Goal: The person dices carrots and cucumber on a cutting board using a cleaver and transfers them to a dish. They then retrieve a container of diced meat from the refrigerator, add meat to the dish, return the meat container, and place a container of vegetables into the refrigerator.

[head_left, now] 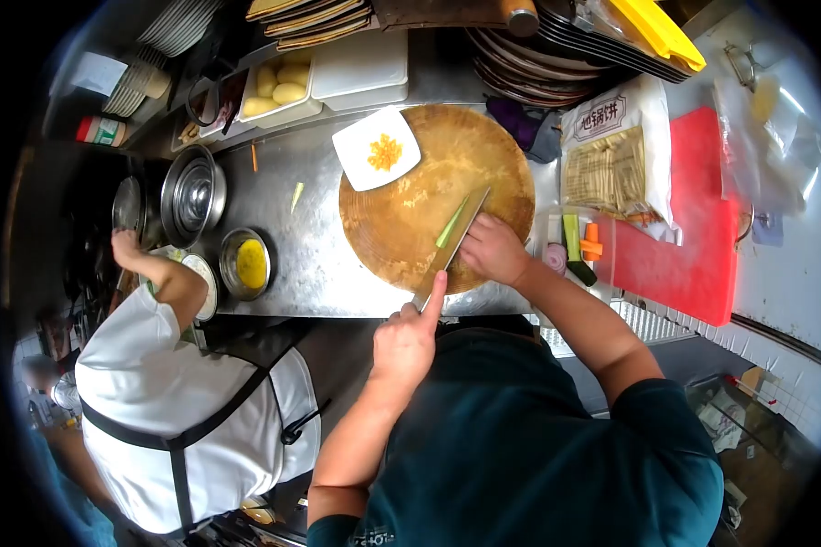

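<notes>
My left hand point(405, 345) is wrapped round the handle of a kitchen knife point(466, 219), index finger stretched forward along it. The blade slants up and right over a round wooden chopping board point(410, 242). Against the blade's left side lies a green strip of vegetable point(452, 224), probably cucumber. My right hand point(493, 249) is closed close to the blade's right side, fingers curled down on the board; what lies under them is hidden. A square white plate point(351, 146) with small chopped orange pieces point(385, 152) rests on the board's upper left.
A co-worker in white point(173, 392) reaches toward pots at left. Metal bowls point(193, 196), one with yellow liquid point(251, 264), stand nearby. Right of the board are cut vegetables point(572, 237), a packed bag point(616, 155) and a red board point(702, 219). Potatoes point(289, 93) and stacked plates point(520, 68) line the back.
</notes>
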A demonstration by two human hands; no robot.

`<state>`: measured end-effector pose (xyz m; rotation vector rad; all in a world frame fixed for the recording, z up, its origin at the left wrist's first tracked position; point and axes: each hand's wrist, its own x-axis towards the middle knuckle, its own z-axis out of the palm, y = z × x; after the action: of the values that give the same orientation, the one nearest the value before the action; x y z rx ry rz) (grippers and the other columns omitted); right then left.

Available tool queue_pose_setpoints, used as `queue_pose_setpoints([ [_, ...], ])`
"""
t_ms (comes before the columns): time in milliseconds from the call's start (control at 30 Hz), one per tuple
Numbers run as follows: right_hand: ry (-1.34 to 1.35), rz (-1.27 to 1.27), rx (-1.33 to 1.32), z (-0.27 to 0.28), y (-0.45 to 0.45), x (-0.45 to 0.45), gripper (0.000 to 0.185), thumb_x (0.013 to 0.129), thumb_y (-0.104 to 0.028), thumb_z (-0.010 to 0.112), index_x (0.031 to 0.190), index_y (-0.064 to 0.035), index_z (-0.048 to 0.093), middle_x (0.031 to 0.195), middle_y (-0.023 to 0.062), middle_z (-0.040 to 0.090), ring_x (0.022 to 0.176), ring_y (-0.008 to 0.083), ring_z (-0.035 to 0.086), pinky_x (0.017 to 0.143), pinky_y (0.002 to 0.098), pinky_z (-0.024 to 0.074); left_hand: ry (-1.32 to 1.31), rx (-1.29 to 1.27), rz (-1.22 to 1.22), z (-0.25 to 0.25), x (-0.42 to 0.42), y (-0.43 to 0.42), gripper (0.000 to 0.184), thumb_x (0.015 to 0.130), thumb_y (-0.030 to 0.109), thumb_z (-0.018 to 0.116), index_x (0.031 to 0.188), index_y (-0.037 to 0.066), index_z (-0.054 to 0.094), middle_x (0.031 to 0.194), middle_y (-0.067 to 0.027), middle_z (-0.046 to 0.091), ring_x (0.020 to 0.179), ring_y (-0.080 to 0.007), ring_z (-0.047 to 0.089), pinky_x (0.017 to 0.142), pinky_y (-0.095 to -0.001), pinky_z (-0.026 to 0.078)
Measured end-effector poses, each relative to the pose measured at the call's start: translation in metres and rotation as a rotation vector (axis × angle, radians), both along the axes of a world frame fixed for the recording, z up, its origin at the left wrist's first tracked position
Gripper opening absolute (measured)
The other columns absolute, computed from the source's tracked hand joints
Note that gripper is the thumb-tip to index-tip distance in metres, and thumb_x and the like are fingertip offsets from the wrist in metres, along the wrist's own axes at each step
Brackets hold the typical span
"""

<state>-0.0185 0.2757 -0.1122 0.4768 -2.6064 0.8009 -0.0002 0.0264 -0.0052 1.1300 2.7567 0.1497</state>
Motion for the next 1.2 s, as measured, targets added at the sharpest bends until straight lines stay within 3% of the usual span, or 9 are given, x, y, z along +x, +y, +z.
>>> queue_pose_setpoints([
  [333, 0.006, 0.026, -0.016, 0.000, 0.008, -0.002, 0.029, 0.080, -0.012, 0.072, 0.108, -0.0088, 0.070, 0.107, 0.0070, 0.065, 0.102, 0.0282, 0.061, 0.088, 0.0404, 0.0539, 0.020, -0.132, -0.076, 0.014, -0.004, 0.006, 0.095, 0.079, 0.000, 0.063, 0.167, 0.018, 0.033, 0.072, -0.0127, 0.058, 0.057, -0.0278, 0.065, 0.051, -0.0397, 0.056],
  [533, -0.057, 0.042, -0.061, 0.002, 0.009, -0.002, 0.030, 0.081, -0.011, 0.074, 0.111, -0.0073, 0.072, 0.109, 0.0068, 0.067, 0.104, 0.0274, 0.062, 0.091, 0.0391, 0.0540, -0.064, -0.125, -0.080, 0.014, -0.015, 0.002, 0.096, 0.080, -0.001, 0.063, 0.168, 0.018, 0.030, 0.073, -0.0147, 0.060, 0.059, -0.0318, 0.066, 0.054, -0.0442, 0.057],
  [600, -0.090, 0.045, -0.091, 0.003, 0.009, 0.000, 0.032, 0.082, -0.010, 0.075, 0.113, -0.0046, 0.073, 0.111, 0.0085, 0.069, 0.110, 0.0290, 0.064, 0.094, 0.0399, 0.0544, -0.077, -0.060, -0.071, -0.015, -0.022, -0.002, 0.095, 0.081, 0.001, 0.063, 0.168, 0.019, 0.030, 0.073, -0.0138, 0.059, 0.058, -0.0308, 0.066, 0.053, -0.0435, 0.057],
  [800, 0.006, 0.048, -0.061, -0.001, 0.010, -0.001, 0.026, 0.080, -0.013, 0.072, 0.105, -0.0061, 0.073, 0.109, 0.0050, 0.067, 0.103, 0.0247, 0.061, 0.091, 0.0372, 0.0530, -0.111, -0.015, -0.051, -0.010, -0.026, -0.004, 0.096, 0.081, -0.001, 0.063, 0.168, 0.019, 0.029, 0.074, -0.0146, 0.059, 0.059, -0.0331, 0.066, 0.056, -0.0456, 0.059],
  [1033, -0.022, 0.058, -0.023, 0.002, 0.011, -0.001, 0.026, 0.080, -0.013, 0.072, 0.105, -0.0058, 0.072, 0.106, 0.0049, 0.066, 0.103, 0.0252, 0.061, 0.092, 0.0375, 0.0527, -0.109, -0.071, -0.091, 0.005, -0.020, -0.003, 0.097, 0.081, -0.001, 0.063, 0.169, 0.018, 0.028, 0.074, -0.0148, 0.059, 0.059, -0.0321, 0.066, 0.054, -0.0441, 0.058],
  [1200, -0.131, 0.075, -0.065, 0.005, 0.013, 0.002, 0.028, 0.082, -0.011, 0.072, 0.109, -0.0033, 0.072, 0.109, 0.0081, 0.068, 0.108, 0.0290, 0.062, 0.094, 0.0409, 0.0523, -0.149, -0.054, -0.028, -0.013, -0.019, 0.008, 0.097, 0.079, -0.002, 0.065, 0.168, 0.018, 0.031, 0.074, -0.0152, 0.061, 0.061, -0.0343, 0.067, 0.057, -0.0468, 0.058],
])
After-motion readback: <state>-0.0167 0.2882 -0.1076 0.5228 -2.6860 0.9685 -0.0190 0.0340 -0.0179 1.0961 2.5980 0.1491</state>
